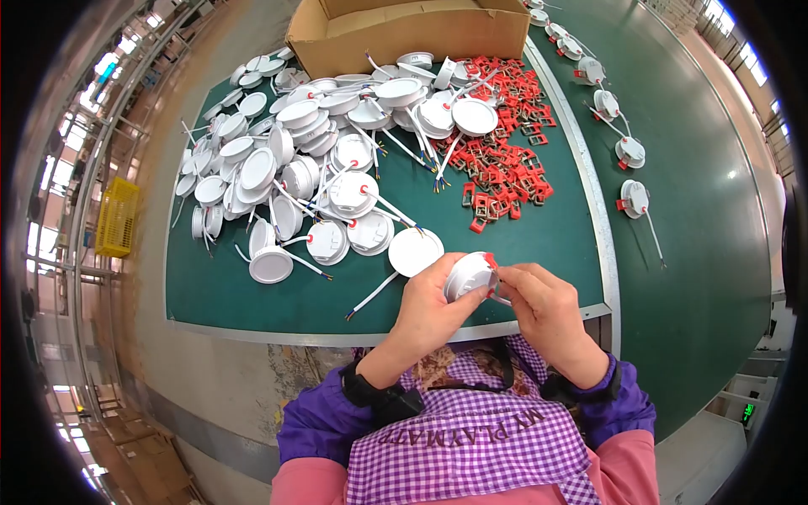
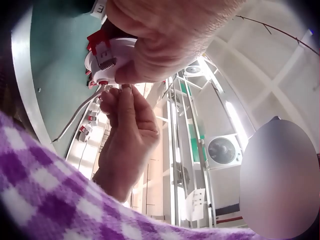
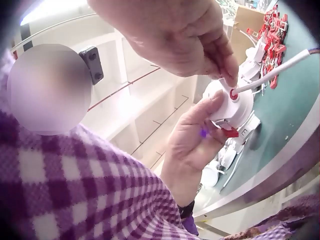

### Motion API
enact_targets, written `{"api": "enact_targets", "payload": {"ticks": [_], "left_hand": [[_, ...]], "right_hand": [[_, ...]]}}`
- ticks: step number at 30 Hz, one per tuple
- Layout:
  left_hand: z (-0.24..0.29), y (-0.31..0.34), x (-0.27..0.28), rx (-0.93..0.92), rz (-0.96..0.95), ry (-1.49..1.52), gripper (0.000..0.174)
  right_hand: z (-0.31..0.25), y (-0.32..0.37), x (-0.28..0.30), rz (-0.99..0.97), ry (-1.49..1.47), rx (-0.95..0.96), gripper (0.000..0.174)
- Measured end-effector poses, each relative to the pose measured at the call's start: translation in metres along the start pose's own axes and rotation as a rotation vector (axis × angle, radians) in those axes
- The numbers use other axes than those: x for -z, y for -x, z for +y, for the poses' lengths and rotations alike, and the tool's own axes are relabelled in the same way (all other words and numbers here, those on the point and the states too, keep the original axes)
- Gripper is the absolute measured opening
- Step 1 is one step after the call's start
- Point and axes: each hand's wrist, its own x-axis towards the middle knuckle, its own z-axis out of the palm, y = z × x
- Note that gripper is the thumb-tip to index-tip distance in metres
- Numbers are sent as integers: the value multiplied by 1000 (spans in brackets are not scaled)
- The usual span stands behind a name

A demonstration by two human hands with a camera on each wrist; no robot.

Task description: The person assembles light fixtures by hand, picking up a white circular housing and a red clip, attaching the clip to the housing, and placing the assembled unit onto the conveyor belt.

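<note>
My left hand (image 1: pixel 429 303) grips a white round downlight (image 1: pixel 468 274) by its rim, thumb across its back, above the table's near edge. A red spring clip (image 2: pixel 101 49) with a coiled spring sits on the downlight's side. From the downlight's back, a white cable (image 3: pixel 272 71) comes out through a red grommet (image 3: pixel 233 93). My right hand (image 1: pixel 543 305) has thumb and fingers pinched together at the downlight's edge, close to the grommet. A bit of metal shows between those fingertips; they hide most of this small piece, and I cannot tell its exact kind.
Many white downlights (image 1: pixel 328 198) with cables are heaped at the left of the green table (image 1: pixel 252 313). Loose red clips (image 1: pixel 509 181) lie to their right, before a cardboard box (image 1: pixel 421 38). Beyond a metal rail, several downlights with clips (image 1: pixel 629 151) line a green belt (image 1: pixel 699 219).
</note>
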Motion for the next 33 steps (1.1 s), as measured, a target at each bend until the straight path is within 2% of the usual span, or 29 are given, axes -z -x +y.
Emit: {"api": "enact_targets", "payload": {"ticks": [6,11,13,16,21,23,26,27,28,30,32,33], "left_hand": [[6,-2,1,-47,-50,-165,29],[2,3,4,-20,-130,-77,30],[0,5,3,-3,-190,-40,33],[3,4,2,-60,-234,-98,33],[-3,3,-5,-60,-267,-158,33],[-7,1,-7,70,-301,39,40],[-15,0,-14,-4,-416,118,47],[-2,-4,-9,-17,-429,-91,51],[-3,-7,-2,-21,-427,-88,51],[-10,-10,16,-440,9,-561,53],[-11,-10,35,-485,54,-640,54],[-11,-8,42,-503,81,-818,54]], "right_hand": [[4,0,-5,12,53,23,24],[8,-2,1,11,-23,54,28],[-1,-2,11,-71,-241,-298,32],[5,3,16,-158,-369,-364,36],[11,9,12,-144,-367,-382,34],[17,8,12,-131,-382,-403,33],[33,9,28,-208,-527,-552,29],[38,8,39,-163,-414,-557,28],[46,8,51,-120,-300,-558,28],[81,14,80,58,-90,-532,27],[118,23,117,168,112,-614,26],[131,27,135,165,264,-642,27]]}}
